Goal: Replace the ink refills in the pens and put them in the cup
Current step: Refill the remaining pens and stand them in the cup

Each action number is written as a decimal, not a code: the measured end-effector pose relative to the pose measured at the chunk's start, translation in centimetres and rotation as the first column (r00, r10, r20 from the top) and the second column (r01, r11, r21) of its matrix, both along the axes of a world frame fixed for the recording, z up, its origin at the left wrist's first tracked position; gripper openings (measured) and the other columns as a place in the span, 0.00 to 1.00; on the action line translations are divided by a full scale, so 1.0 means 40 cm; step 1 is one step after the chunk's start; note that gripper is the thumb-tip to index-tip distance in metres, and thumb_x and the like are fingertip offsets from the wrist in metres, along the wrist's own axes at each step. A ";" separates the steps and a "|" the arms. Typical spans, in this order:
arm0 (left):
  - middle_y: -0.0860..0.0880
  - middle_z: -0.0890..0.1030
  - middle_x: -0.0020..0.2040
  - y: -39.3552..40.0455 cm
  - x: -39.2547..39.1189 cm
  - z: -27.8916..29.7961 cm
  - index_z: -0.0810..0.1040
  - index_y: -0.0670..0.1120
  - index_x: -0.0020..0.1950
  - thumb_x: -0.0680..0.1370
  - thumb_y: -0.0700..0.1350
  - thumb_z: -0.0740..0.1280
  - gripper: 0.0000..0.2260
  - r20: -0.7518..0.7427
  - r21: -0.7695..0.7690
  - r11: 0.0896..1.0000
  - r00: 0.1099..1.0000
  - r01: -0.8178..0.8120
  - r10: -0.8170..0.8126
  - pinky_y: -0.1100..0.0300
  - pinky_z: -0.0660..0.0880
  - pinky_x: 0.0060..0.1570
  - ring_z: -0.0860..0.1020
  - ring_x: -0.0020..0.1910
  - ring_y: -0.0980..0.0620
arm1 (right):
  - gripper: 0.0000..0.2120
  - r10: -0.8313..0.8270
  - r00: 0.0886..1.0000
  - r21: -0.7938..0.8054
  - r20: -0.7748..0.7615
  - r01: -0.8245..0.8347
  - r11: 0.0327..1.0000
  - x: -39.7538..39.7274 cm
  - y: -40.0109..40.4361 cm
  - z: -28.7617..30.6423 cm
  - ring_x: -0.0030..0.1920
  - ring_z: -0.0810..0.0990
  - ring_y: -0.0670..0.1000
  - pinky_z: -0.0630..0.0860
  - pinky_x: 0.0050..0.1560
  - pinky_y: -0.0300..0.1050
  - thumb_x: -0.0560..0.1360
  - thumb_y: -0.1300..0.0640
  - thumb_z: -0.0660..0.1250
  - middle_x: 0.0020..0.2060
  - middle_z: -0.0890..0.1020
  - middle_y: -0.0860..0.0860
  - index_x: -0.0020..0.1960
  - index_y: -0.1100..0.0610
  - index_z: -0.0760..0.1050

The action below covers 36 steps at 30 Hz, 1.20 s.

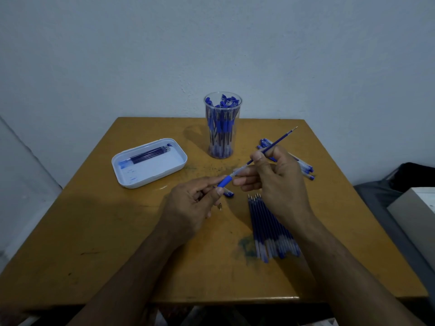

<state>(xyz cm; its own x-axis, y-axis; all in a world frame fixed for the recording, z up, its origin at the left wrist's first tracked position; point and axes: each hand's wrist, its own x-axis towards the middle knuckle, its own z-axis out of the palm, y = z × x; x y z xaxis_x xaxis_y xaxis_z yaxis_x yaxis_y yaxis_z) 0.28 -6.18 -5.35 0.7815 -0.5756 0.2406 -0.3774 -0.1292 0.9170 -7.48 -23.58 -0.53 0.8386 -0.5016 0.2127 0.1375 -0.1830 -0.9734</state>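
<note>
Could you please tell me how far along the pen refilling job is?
Well underway. The cup already holds many pens, and the white tray a few refills. The left hand grips a pen barrel while the right hand holds a refill. Loose pens and refills remain.

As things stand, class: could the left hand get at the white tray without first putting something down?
Probably not: the left hand grips a pen barrel, though the path to the white tray looks free.

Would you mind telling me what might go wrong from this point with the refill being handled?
The refill is held at a slant to the pen barrel, so it might bend or smear ink. The right hand hovers above the loose refills and could scatter them. The cup looks crowded.
</note>
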 end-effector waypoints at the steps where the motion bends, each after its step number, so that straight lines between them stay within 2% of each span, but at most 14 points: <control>1: 0.49 0.84 0.39 0.000 -0.001 0.001 0.80 0.54 0.66 0.81 0.48 0.68 0.14 -0.003 -0.003 1.000 1.000 -0.001 0.000 0.67 0.74 0.31 0.77 0.31 0.56 | 0.10 -0.001 1.000 -0.004 0.001 0.001 1.000 0.000 -0.001 -0.001 0.38 0.87 0.57 0.84 0.40 0.56 0.85 0.55 0.59 0.39 0.86 0.58 0.54 0.62 0.71; 5: 0.50 0.84 0.39 -0.001 -0.003 0.004 0.80 0.54 0.66 0.81 0.47 0.68 0.13 0.002 -0.004 1.000 1.000 0.002 -0.002 0.67 0.74 0.30 0.77 0.31 0.56 | 0.11 0.012 1.000 -0.002 -0.007 -0.012 1.000 0.000 -0.004 -0.004 0.39 0.87 0.58 0.84 0.40 0.57 0.85 0.55 0.59 0.40 0.86 0.59 0.54 0.63 0.72; 10: 0.51 0.84 0.40 -0.001 -0.010 0.011 0.80 0.54 0.64 0.80 0.44 0.69 0.13 -0.021 -0.030 0.999 1.000 0.012 -0.013 0.68 0.74 0.31 0.78 0.32 0.59 | 0.11 0.101 0.993 0.122 -0.056 -0.093 0.988 -0.011 -0.033 0.013 0.40 0.86 0.60 0.83 0.39 0.54 0.84 0.58 0.61 0.42 0.86 0.61 0.55 0.67 0.74; 12: 0.51 0.84 0.40 -0.002 -0.012 0.011 0.81 0.54 0.64 0.80 0.45 0.69 0.13 -0.006 -0.022 1.000 1.000 0.020 -0.020 0.67 0.74 0.31 0.77 0.32 0.58 | 0.11 0.122 0.990 0.127 -0.065 -0.113 0.985 -0.015 -0.043 0.016 0.40 0.86 0.60 0.83 0.39 0.54 0.83 0.59 0.63 0.42 0.86 0.61 0.54 0.68 0.75; 17: 0.50 0.84 0.41 -0.001 -0.010 0.005 0.81 0.54 0.65 0.80 0.46 0.69 0.13 0.002 -0.014 1.000 1.000 0.014 -0.014 0.66 0.74 0.31 0.78 0.32 0.55 | 0.10 0.205 0.972 0.084 -0.112 -0.197 0.977 -0.020 -0.029 0.009 0.41 0.86 0.59 0.83 0.39 0.51 0.80 0.57 0.68 0.44 0.86 0.58 0.56 0.63 0.79; 20: 0.50 0.84 0.41 -0.001 -0.010 0.006 0.81 0.53 0.65 0.80 0.46 0.69 0.13 -0.012 -0.015 1.000 1.000 0.011 -0.011 0.67 0.74 0.31 0.78 0.33 0.56 | 0.12 0.104 0.994 0.169 -0.022 -0.099 0.981 -0.018 -0.020 0.002 0.36 0.84 0.57 0.82 0.34 0.51 0.80 0.55 0.67 0.41 0.85 0.58 0.54 0.65 0.77; 24: 0.50 0.84 0.40 -0.002 -0.011 0.008 0.81 0.55 0.64 0.81 0.45 0.69 0.13 -0.019 -0.015 1.000 1.000 0.013 -0.014 0.67 0.74 0.31 0.78 0.32 0.59 | 0.09 0.056 0.998 0.126 -0.037 -0.051 0.991 -0.013 -0.002 -0.016 0.33 0.82 0.56 0.79 0.31 0.49 0.81 0.58 0.68 0.40 0.84 0.61 0.48 0.65 0.79; 29: 0.50 0.84 0.40 -0.002 -0.002 0.009 0.79 0.61 0.61 0.79 0.52 0.68 0.11 -0.099 -0.067 0.996 0.994 -0.061 0.054 0.62 0.75 0.31 0.78 0.31 0.55 | 0.21 -0.014 1.000 0.197 0.002 0.013 0.980 -0.012 0.014 -0.008 0.32 0.80 0.55 0.79 0.29 0.47 0.82 0.46 0.62 0.40 0.83 0.63 0.50 0.65 0.79; 31: 0.48 0.84 0.40 -0.002 0.004 0.009 0.80 0.60 0.60 0.80 0.50 0.68 0.10 -0.151 -0.109 0.987 0.983 -0.118 0.101 0.60 0.75 0.30 0.77 0.31 0.54 | 0.21 -0.035 0.998 0.080 -0.051 0.039 0.996 -0.012 0.017 -0.012 0.32 0.81 0.54 0.79 0.30 0.47 0.81 0.43 0.63 0.38 0.84 0.59 0.48 0.61 0.80; 33: 0.45 0.83 0.40 -0.003 0.007 0.011 0.80 0.56 0.61 0.81 0.47 0.67 0.09 -0.202 -0.156 0.974 0.971 -0.164 0.131 0.60 0.74 0.29 0.76 0.31 0.53 | 0.16 -0.040 0.981 -0.236 -0.192 -0.006 0.972 -0.009 0.023 -0.019 0.34 0.81 0.48 0.79 0.34 0.46 0.80 0.43 0.65 0.36 0.84 0.51 0.44 0.54 0.81; 34: 0.44 0.83 0.40 -0.003 0.007 0.014 0.80 0.54 0.61 0.82 0.46 0.67 0.09 -0.219 -0.174 0.968 0.966 -0.180 0.140 0.60 0.74 0.28 0.76 0.30 0.52 | 0.12 -0.039 0.959 -0.396 -0.280 -0.078 0.915 -0.007 0.028 -0.023 0.36 0.81 0.44 0.77 0.37 0.42 0.80 0.44 0.67 0.37 0.83 0.47 0.45 0.51 0.82; 36: 0.43 0.83 0.40 -0.002 0.006 0.019 0.80 0.54 0.60 0.82 0.45 0.67 0.08 -0.228 -0.188 0.963 0.962 -0.195 0.150 0.62 0.74 0.28 0.75 0.30 0.53 | 0.07 -0.029 0.900 -0.591 -0.435 -0.261 0.763 -0.003 0.044 -0.025 0.43 0.78 0.41 0.72 0.41 0.34 0.79 0.47 0.69 0.44 0.83 0.42 0.53 0.48 0.83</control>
<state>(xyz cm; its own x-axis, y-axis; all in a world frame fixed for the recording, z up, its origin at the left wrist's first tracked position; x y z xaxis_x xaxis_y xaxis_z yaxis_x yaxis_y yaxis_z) 0.54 -6.25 -4.57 0.9099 -0.3826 0.1600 -0.1627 0.0255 0.9863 -7.60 -21.82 -1.51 0.9599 -0.2697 0.0760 -0.1685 -0.7723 -0.6125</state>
